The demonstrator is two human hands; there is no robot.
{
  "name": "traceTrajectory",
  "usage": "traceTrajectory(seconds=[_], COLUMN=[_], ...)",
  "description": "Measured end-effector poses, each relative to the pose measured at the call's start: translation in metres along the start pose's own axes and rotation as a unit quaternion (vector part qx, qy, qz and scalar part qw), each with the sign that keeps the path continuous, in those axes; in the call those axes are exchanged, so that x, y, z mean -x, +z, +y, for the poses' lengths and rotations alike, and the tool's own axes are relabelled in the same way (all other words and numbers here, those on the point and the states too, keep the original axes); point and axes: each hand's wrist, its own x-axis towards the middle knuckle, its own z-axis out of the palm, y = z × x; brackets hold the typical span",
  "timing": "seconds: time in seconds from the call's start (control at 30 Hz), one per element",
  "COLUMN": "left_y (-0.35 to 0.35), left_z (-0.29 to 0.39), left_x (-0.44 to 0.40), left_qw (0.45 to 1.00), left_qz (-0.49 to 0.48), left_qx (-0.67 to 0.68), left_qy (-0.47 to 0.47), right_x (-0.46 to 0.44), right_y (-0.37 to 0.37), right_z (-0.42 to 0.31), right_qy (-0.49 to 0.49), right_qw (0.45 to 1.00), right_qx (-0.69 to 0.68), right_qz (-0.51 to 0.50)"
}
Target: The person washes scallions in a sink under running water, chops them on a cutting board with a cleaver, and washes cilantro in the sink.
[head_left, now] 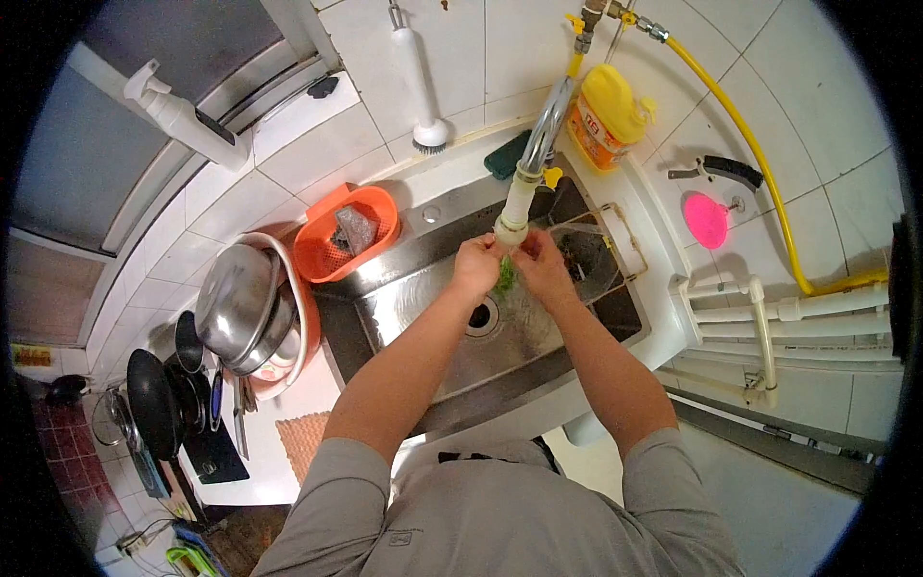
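Observation:
Both of my hands meet below the mouth of the faucet (519, 200), over the steel sink (442, 383). Between them hangs a small bunch of leafy greens (505, 278). My left hand (477, 265) is closed, its fingertips pinching the greens from the left. From the other side my right hand (541, 266) has its fingers curled in on the same bunch. The faucet's end partly covers the fingertips. Underneath lies the round drain (482, 315), and the sink floor looks wet.
An orange basket (332, 264) with a scouring pad sits at the sink's left rim, beside stacked metal bowls (240, 303). A wire rack (625, 245) hangs on the right side. Behind the faucet stands a yellow detergent jug (608, 120). White pipes (817, 327) run along the right wall.

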Motion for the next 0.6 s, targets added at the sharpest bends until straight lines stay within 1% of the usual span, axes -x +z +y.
traceTrajectory(seconds=[0.03, 0.1, 0.13, 0.17, 0.23, 0.27, 0.33, 0.37, 0.43, 0.47, 0.57, 0.6], left_y=[0.001, 0.002, 0.001, 0.000, -0.006, -0.009, -0.012, -0.013, -0.009, -0.009, -0.011, -0.013], left_z=[-0.001, 0.001, 0.004, 0.007, 0.016, 0.018, 0.006, -0.001, 0.004, 0.006, 0.034, 0.034], left_x=[-0.001, -0.001, 0.000, 0.001, 0.002, 0.003, -0.002, -0.004, 0.001, 0.005, 0.019, 0.017], left_qw=[1.000, 1.000, 0.998, 0.995, 0.996, 0.996, 0.990, 0.984, 0.977, 0.973, 0.945, 0.949], left_qz=[0.006, -0.011, -0.034, -0.057, -0.047, -0.041, -0.068, -0.081, -0.089, -0.093, -0.141, -0.161], left_qx=[-0.004, 0.022, 0.052, 0.082, 0.075, 0.072, 0.127, 0.155, 0.191, 0.210, 0.292, 0.267], left_qy=[0.003, 0.001, -0.003, -0.008, -0.020, -0.026, 0.006, 0.021, 0.013, 0.008, -0.048, -0.037], right_x=[0.000, -0.002, -0.003, -0.004, -0.004, -0.003, -0.001, -0.001, 0.000, -0.001, -0.007, -0.008], right_y=[0.001, 0.003, 0.004, 0.002, -0.003, -0.003, -0.003, -0.004, -0.005, -0.005, -0.008, -0.009], right_z=[0.004, 0.011, 0.013, 0.015, 0.011, 0.010, 0.006, 0.002, -0.010, -0.010, -0.012, -0.012], right_qy=[0.003, 0.025, 0.036, 0.066, 0.124, 0.126, 0.129, 0.125, 0.122, 0.128, 0.141, 0.150], right_qw=[0.998, 0.991, 0.985, 0.986, 0.981, 0.978, 0.971, 0.973, 0.975, 0.971, 0.959, 0.956], right_qx=[-0.051, -0.122, -0.158, -0.129, -0.071, -0.090, -0.126, -0.102, -0.053, -0.080, -0.145, -0.158], right_qz=[-0.019, -0.045, -0.058, -0.084, -0.134, -0.142, -0.159, -0.165, -0.177, -0.185, -0.198, -0.197])
